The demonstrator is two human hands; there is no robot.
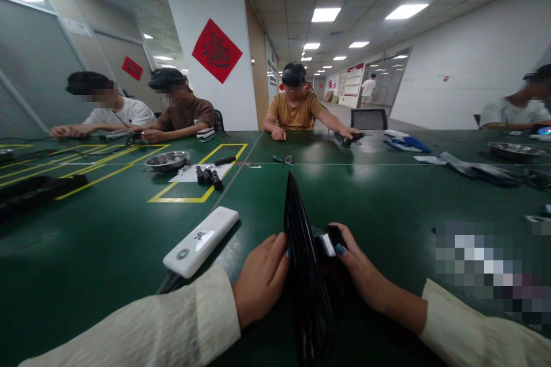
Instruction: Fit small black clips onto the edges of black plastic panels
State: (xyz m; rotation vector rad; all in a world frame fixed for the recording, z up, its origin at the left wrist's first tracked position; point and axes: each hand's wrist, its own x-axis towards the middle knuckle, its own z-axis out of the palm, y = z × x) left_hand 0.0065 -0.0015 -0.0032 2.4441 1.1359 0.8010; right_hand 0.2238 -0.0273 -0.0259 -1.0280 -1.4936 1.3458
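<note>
A thin, glossy black panel (pixel 303 264) stands on edge in front of me, seen nearly edge-on. My left hand (pixel 264 275) is closed on its left side, thumb and fingers pressed against it. To the panel's right, my right hand (pixel 361 266) grips a small black block with a bright silvery-white face (pixel 327 245). That block is close against the panel; whether the two are joined, I cannot tell. The right fingers are partly hidden behind the block. A white power bank (pixel 201 242) lies on the green table, left of my left hand.
Black clips (pixel 209 176) lie on white paper beside a metal bowl (pixel 167 161). Pliers (pixel 284 159) rest farther ahead on the table (pixel 387 195). Across it sits a person in a mustard shirt (pixel 295 109); others sit left and right. Cloth gloves (pixel 469 169) lie at right.
</note>
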